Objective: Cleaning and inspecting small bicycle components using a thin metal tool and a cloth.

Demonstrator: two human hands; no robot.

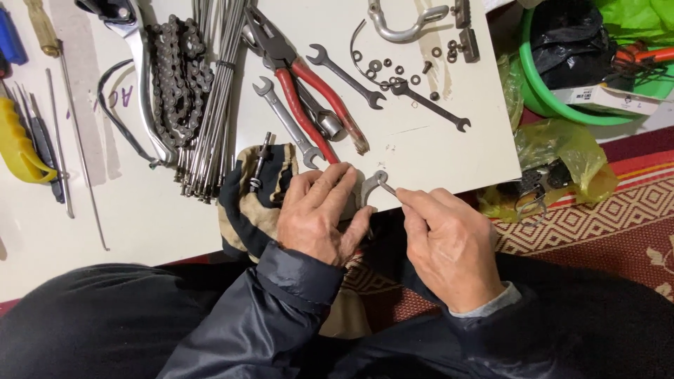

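My left hand [319, 214] rests on the front edge of the white board [435, 161], its fingers closed on a small curved grey metal part [371, 184]. My right hand [449, 238] pinches a thin metal piece [388, 188] between thumb and forefinger and touches it to that part. A cloth rag [253, 203] with a small bolt [259, 165] on it lies just left of my left hand.
Red-handled pliers [309, 91], three open-end wrenches [344, 74], loose washers and nuts [393, 67], a bundle of spokes [214, 91], a chain [175, 77] and a brake lever [144, 84] lie on the board. A green basin [544, 98] and yellow plastic bag [569, 151] sit right.
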